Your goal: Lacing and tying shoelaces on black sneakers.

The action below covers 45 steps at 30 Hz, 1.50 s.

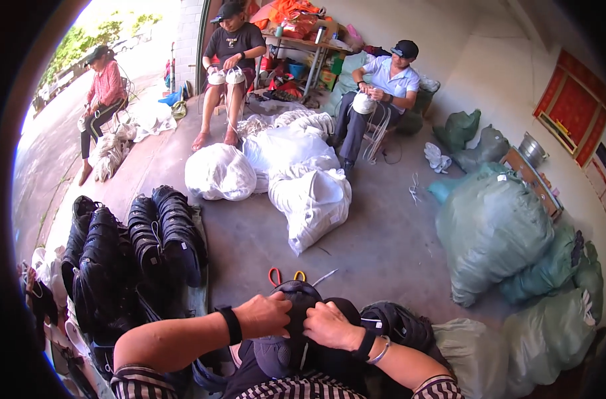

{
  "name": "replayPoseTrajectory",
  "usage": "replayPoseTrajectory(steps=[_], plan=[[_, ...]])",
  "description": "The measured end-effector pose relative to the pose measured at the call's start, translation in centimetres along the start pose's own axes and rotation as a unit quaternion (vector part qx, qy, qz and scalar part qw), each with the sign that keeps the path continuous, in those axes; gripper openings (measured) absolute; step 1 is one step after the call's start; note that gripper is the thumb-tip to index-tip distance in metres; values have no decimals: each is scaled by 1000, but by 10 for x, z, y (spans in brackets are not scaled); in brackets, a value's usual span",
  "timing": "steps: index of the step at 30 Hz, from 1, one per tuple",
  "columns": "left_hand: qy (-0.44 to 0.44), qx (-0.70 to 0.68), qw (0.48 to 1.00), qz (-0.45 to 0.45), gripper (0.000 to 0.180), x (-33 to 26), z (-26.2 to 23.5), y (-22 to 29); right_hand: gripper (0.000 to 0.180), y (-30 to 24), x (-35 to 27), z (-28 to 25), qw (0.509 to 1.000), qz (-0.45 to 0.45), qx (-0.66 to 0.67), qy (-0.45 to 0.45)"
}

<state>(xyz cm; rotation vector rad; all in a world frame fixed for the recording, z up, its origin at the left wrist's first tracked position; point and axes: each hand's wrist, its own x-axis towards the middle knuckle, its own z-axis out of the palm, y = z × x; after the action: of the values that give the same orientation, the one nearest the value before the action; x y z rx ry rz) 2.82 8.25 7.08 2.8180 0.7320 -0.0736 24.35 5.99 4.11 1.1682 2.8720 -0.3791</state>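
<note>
A black shoe upper (276,352) lies across my lap, its toe of dark mesh. My left hand (268,315) is closed on one side of its opening, fingertips pinched inward. On the opposite side my right hand (331,326) has curled fingers gripping the same upper. A short pale lace end hangs below, between the hands; whether either hand also pinches a lace is hidden. Just beyond the upper, a red loop (274,276), a yellow loop (300,275) and a thin pale pointed piece (326,276) stick out. More black uppers (396,326) rest beside my right wrist.
Stacked black uppers (100,266) stand in rows at my left. White cloth bundles (309,199) lie ahead on the concrete floor. Large pale green sacks (496,233) crowd the right side. Three people sit farther off, two with white shoe pieces in their hands. A cluttered table (309,44) stands behind.
</note>
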Motion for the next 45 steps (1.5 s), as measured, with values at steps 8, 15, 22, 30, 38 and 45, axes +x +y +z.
replayPoseTrajectory(steps=[8, 15, 22, 30, 38, 45], plan=[[180, -458, 864, -106, 16, 18, 25, -15, 13, 5, 5, 1, 918, 17, 383, 96], [231, -728, 640, -84, 16, 4, 30, -14, 19, -13, 7, -3, 641, 173, 746, 53], [207, -754, 617, -89, 19, 15, 35, -15, 18, -19, 10, -1, 688, 140, 710, 52], [278, -349, 893, -55, 37, 2, -10, 33, 20, -41, -55, -136, 693, -100, 684, 205], [306, -688, 649, -111, 40, 7, -20, 21, 25, 9, -69, -74, 543, 3, 791, 283], [645, -675, 238, -268, 29, -222, 65, -177, 14, 210, -287, 10, 292, 224, 745, 556]])
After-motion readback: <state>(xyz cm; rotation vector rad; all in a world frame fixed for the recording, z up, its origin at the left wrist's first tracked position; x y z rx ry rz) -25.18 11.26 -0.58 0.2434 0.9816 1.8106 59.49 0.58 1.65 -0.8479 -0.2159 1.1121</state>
